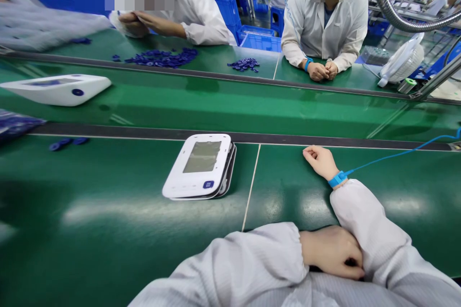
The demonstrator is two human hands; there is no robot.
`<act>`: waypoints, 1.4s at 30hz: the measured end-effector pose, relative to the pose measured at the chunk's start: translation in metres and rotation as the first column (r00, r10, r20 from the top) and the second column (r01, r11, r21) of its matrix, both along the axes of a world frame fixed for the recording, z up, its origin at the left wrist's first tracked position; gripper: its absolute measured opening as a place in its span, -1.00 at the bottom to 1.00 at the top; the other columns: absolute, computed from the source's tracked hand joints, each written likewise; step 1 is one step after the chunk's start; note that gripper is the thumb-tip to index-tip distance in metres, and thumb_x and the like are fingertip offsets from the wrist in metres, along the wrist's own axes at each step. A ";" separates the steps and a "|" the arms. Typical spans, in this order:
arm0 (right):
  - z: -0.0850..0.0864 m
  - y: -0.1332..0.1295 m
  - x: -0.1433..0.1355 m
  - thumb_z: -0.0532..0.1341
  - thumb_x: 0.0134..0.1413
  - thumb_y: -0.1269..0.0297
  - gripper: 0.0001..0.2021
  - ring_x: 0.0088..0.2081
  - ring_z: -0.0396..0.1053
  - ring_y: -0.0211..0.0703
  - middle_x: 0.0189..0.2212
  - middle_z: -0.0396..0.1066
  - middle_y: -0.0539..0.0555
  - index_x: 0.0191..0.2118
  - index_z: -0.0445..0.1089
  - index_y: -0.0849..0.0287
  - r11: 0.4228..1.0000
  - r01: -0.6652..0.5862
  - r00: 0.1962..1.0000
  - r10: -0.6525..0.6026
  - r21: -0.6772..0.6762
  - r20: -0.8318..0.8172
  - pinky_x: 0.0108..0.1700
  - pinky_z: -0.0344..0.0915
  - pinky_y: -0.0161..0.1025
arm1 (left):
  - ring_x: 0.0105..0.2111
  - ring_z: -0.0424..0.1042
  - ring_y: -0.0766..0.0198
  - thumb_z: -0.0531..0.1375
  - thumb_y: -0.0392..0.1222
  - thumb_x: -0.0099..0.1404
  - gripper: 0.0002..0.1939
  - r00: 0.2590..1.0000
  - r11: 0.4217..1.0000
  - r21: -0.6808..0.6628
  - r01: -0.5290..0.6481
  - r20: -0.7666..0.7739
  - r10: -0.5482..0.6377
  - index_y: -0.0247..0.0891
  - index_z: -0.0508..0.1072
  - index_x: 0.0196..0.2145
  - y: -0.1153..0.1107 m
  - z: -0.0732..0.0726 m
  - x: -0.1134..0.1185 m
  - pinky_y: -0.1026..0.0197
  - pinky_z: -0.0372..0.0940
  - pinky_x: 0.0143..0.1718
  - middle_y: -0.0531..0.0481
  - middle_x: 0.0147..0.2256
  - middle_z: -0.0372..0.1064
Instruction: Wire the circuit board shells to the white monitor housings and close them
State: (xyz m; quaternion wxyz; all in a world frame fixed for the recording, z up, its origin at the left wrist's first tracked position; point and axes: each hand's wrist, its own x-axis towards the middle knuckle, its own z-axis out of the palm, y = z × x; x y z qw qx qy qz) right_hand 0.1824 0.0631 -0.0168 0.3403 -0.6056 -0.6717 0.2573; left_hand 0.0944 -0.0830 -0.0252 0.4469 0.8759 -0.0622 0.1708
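My left hand lies at the table's near edge, curled into a loose fist against my right sleeve, with nothing seen in it. Farther forward, my right hand rests on the green table, its fingers curled closed around nothing visible. A blue strap with a coiled cord circles the right wrist. Left of both hands, touched by neither, sits a white device housing with a grey display window and a blue button, stacked at a slight tilt on similar parts.
Beyond the dark rail is a green conveyor belt carrying a white housing. Small blue parts and a plastic bag lie at left. Across the belt, two people in white coats lean on a table with blue piles and a fan.
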 end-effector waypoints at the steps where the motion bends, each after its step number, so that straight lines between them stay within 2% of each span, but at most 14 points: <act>1: 0.000 0.000 0.000 0.19 0.12 0.18 -0.82 -0.43 0.42 -0.20 -0.41 0.53 0.02 -0.32 0.51 0.11 1.000 0.000 1.000 0.000 -0.001 0.001 -0.30 0.32 -0.24 | -0.43 0.43 0.36 0.28 -0.18 0.27 -0.84 1.000 1.000 0.005 -0.001 -0.002 0.001 -0.31 0.55 -0.42 0.000 0.000 0.000 0.34 0.26 -0.40 0.06 -0.47 0.52; 12: -0.001 0.000 0.000 0.18 0.13 0.18 -0.81 -0.43 0.42 -0.20 -0.41 0.54 0.02 -0.31 0.51 0.11 1.000 -0.005 1.000 0.005 -0.004 0.008 -0.31 0.33 -0.25 | -0.42 0.44 0.38 0.27 -0.19 0.29 -0.85 1.000 1.000 0.025 -0.002 -0.027 0.003 -0.30 0.55 -0.41 0.001 0.003 -0.002 0.36 0.27 -0.39 0.07 -0.46 0.54; 23: 0.000 0.000 -0.001 0.18 0.14 0.17 -0.81 -0.43 0.43 -0.20 -0.41 0.54 0.02 -0.31 0.52 0.10 1.000 -0.004 1.000 0.004 -0.004 0.016 -0.31 0.35 -0.25 | -0.43 0.45 0.34 0.28 -0.16 0.27 -0.84 1.000 1.000 0.001 0.004 -0.016 -0.004 -0.26 0.52 -0.43 -0.001 -0.003 0.001 0.33 0.29 -0.40 0.06 -0.47 0.54; 42: 0.001 -0.001 0.000 0.17 0.15 0.18 -0.80 -0.43 0.41 -0.21 -0.43 0.52 0.01 -0.32 0.51 0.11 1.000 -0.012 1.000 0.012 0.005 0.025 -0.30 0.31 -0.25 | -0.42 0.42 0.37 0.30 -0.18 0.26 -0.86 1.000 1.000 -0.005 -0.001 -0.026 0.001 -0.29 0.53 -0.41 -0.001 -0.004 0.001 0.35 0.27 -0.38 0.07 -0.46 0.53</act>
